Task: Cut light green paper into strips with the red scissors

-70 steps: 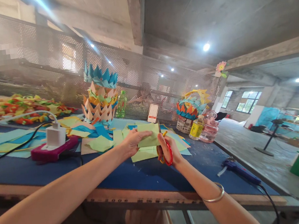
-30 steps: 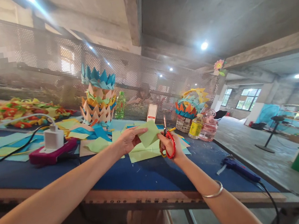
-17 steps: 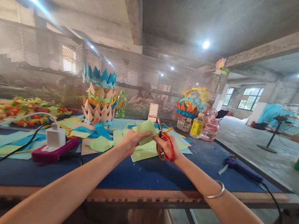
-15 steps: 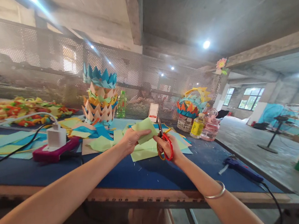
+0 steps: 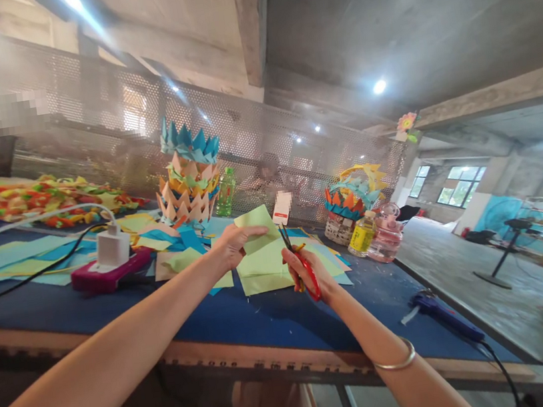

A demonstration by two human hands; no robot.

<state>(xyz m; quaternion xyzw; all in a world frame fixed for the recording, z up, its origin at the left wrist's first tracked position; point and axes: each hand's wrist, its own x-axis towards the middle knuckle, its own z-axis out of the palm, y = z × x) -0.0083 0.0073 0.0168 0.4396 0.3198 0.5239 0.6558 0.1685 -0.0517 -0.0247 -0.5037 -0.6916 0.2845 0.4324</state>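
A light green piece of paper is pinched in my left hand, held up over the table. My right hand is closed around red-handled scissors, whose dark blades point up and away, just right of the paper's edge. Under both hands lie loose sheets of light green paper, with blue and pale sheets among them. A small white tag with a red band shows just behind the scissor tips.
Stacked folded-paper crowns and a green bottle stand at the back. Farther right are a paper-trimmed basket, a yellow-labelled bottle and a pink jug. A blue glue gun lies near the right edge; a purple power strip sits left.
The scissors have come away from the paper and dropped slightly, turning in my right hand. My left hand has shifted a little left, tilting the paper.
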